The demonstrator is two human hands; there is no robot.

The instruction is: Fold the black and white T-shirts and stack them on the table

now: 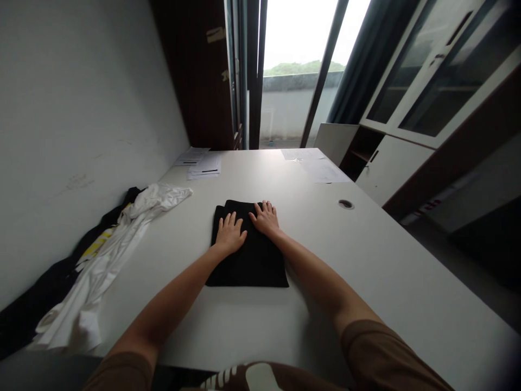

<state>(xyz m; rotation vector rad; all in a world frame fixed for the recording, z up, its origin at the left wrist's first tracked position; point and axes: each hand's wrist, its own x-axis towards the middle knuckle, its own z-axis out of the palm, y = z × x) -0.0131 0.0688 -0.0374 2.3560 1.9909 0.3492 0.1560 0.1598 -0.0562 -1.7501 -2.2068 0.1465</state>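
Observation:
A folded black cloth (pixel 252 263), perhaps a garment, lies flat on the white table in front of me. Its near edge is straight, and at the far left a layer sticks out as a small step. My left hand (pixel 230 234) rests flat on its left part, fingers spread. My right hand (pixel 266 218) lies on the far right part with the fingers apart, the fingertips at the far edge. Both palms face down on the cloth, and neither hand grips it. What lies inside the folds is hidden.
Along the wall at left lie a rumpled white garment (pixel 118 250) and dark clothing with yellow (pixel 95 243). Paper sheets (pixel 205 164) lie at the far left, more papers (pixel 321 169) at the far right. A round cable hole (pixel 346 204) is in the table (pixel 317 228). Cabinets (pixel 394 168) stand right.

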